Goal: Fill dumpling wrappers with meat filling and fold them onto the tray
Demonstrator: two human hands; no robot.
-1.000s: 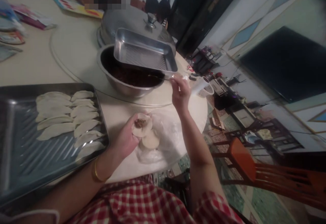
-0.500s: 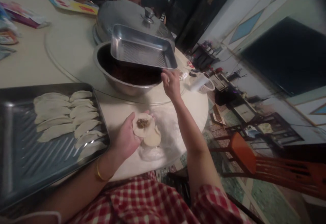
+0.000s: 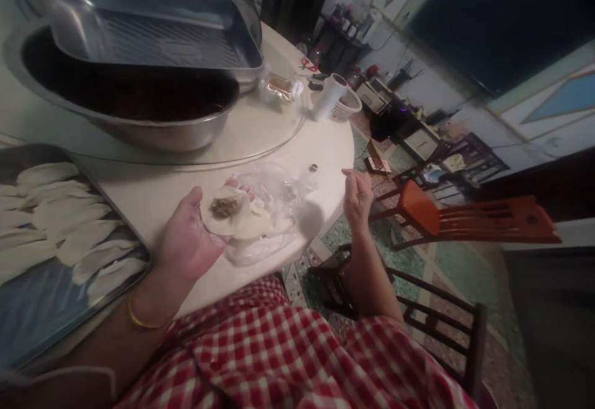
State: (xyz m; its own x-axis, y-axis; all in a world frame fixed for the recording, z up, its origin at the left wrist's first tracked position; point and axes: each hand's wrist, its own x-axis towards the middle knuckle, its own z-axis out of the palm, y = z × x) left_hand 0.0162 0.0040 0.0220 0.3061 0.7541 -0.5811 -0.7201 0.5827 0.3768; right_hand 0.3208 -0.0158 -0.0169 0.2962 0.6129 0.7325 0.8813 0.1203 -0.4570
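Observation:
My left hand [image 3: 188, 241] holds a round dumpling wrapper [image 3: 214, 223] on its fingers, with a small heap of chopped filling [image 3: 224, 207] on it. Just beyond, more pale wrappers [image 3: 253, 222] lie by a clear plastic bag [image 3: 288, 195], partly overlapped by the held one. My right hand [image 3: 357, 197] is raised off the table's right edge, its fingers curled together; whether anything is inside them is hidden. At the left, folded dumplings [image 3: 69, 217] lie in rows on a dark metal tray [image 3: 51, 316].
A big steel bowl [image 3: 181, 133] with dark contents stands ahead, an empty ridged metal pan [image 3: 162, 31] resting over it. Beyond are a wrapped package [image 3: 280, 87], a white roll [image 3: 331, 96] and a basket [image 3: 351, 105]. A small round object [image 3: 313, 167] lies near the edge. Chairs [image 3: 418, 207] stand right.
My right hand has left the rim of the pan and bowl and come back to the right, past the table edge. The view has shifted closer; my left hand still holds the filled wrapper.

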